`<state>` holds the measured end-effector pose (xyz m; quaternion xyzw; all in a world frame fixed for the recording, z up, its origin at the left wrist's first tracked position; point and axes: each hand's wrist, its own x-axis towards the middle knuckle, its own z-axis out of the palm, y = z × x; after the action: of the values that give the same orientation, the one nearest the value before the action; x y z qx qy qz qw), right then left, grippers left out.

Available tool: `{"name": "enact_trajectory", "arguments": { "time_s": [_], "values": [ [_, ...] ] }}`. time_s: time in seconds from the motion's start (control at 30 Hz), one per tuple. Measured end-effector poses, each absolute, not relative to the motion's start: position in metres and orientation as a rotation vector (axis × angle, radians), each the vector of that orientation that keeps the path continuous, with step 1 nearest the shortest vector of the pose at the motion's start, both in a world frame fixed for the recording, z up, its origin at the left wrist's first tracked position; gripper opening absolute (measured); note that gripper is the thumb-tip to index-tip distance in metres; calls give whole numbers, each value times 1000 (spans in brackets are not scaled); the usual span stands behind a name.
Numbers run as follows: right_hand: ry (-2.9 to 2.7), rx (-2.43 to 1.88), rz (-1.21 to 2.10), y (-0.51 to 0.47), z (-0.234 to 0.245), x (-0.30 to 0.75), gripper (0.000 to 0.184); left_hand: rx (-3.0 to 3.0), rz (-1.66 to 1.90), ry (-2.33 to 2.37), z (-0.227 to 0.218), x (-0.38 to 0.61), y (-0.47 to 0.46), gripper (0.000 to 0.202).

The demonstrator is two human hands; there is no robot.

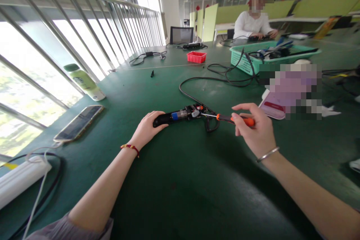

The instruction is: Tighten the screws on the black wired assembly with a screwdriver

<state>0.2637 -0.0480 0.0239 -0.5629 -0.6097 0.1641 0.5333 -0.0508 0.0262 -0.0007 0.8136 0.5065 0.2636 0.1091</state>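
My left hand (149, 124) is wrapped around the black end of a long corded device (180, 114) lying on the green table. Its housing is opened, showing a metal cylinder with a blue band and, at the right end, small parts and red wires. My right hand (251, 125) grips an orange-and-black screwdriver (225, 119) by its handle, thumb and fingers closed near the butt. The thin shaft points left, and its tip reaches the device's open right end; whether it touches a screw I cannot tell. A looped black cord (213, 125) lies just beneath.
A green basket (244, 62) of tools and cables stands at the back right, near a red tray (196, 57). A blurred phone (272, 107) is right; another phone (78, 123) and a bottle (84, 82) lie left by the railing. A person in white (250, 26) sits across.
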Motion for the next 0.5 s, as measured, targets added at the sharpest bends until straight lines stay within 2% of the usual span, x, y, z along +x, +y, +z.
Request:
{"name": "enact_trajectory", "arguments": {
  "time_s": [0.3, 0.5],
  "values": [
    [-1419, -1136, 246, -44, 23, 262, 39, 2396, 771, 1493, 0, -50, 26, 39],
    [-1386, -1322, 300, -46, 25, 263, 23, 2404, 772, 1485, -1, -51, 26, 40]
  ]
}}
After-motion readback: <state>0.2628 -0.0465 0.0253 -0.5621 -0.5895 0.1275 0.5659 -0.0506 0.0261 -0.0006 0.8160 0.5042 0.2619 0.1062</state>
